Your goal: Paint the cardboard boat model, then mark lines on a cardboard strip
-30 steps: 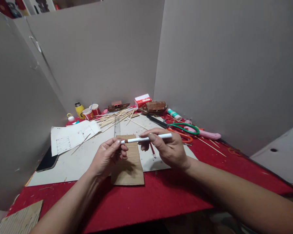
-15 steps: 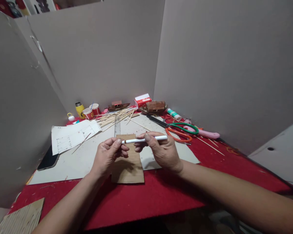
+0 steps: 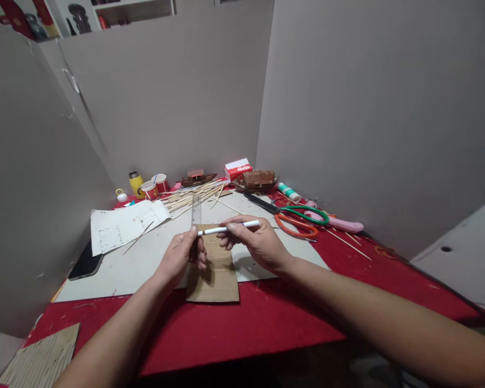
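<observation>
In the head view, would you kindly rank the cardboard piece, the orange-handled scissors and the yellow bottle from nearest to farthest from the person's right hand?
1. Cardboard piece: just below and left of the right hand.
2. Orange-handled scissors: to its right on the table.
3. Yellow bottle: far back left, by the wall.

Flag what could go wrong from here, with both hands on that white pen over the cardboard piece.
1. The left hand pinches only the end of the white pen while the right hand holds the barrel; a jerk as they pull apart could mark the cardboard piece right below.
2. The green scissors and orange scissors lie just beyond the right hand; a sideways sweep might knock them.
3. The clear ruler sits just behind the pen and could get nudged.
</observation>
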Tool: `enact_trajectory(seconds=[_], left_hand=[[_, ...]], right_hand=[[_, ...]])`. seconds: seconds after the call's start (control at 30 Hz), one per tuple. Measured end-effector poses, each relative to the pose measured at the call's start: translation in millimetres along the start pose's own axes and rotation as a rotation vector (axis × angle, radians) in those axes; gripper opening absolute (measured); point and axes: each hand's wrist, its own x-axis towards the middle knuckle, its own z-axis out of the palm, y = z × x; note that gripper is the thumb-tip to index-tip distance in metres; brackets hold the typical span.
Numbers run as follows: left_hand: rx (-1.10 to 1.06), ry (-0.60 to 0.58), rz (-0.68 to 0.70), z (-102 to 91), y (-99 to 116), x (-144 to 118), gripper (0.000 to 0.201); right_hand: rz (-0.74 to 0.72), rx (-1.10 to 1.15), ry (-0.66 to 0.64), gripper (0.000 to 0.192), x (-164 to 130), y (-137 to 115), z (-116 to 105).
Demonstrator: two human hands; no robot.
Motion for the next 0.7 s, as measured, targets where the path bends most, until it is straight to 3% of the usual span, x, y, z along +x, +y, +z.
enact_trajectory(seconds=[0.13,0.23,0.33,0.53,0.7], left_hand=[[-0.011,-0.013,0.019,-7.2,-1.7,3.4,0.052],[0.019,-0.002,0.048,-10.6,-4.5,5.4,0.051],[0.149,0.033,0.09,-9.9,-5.8,4.5,0.05],[0.357,0.089,0.161,-3.7,1.6,-2.2,0.052],[0.273,0.132,0.177,2.7,3.3,-3.3,0.052]], right_hand=[[0.056,-0.222,-0.056,0.03,6.2,-9.7,-10.0],[-0.043,-0.549,-0.168,0.023,7.7,-15.1,-13.2],[-0.126,-0.775,-0.321,0.028,5.1,-13.3,-10.0],[-0.148,-0.748,-0.304,0.03,0.6,-4.2,-3.4],[-0.164,-0.744,-0.299,0.029,2.5,-3.0,-0.4]])
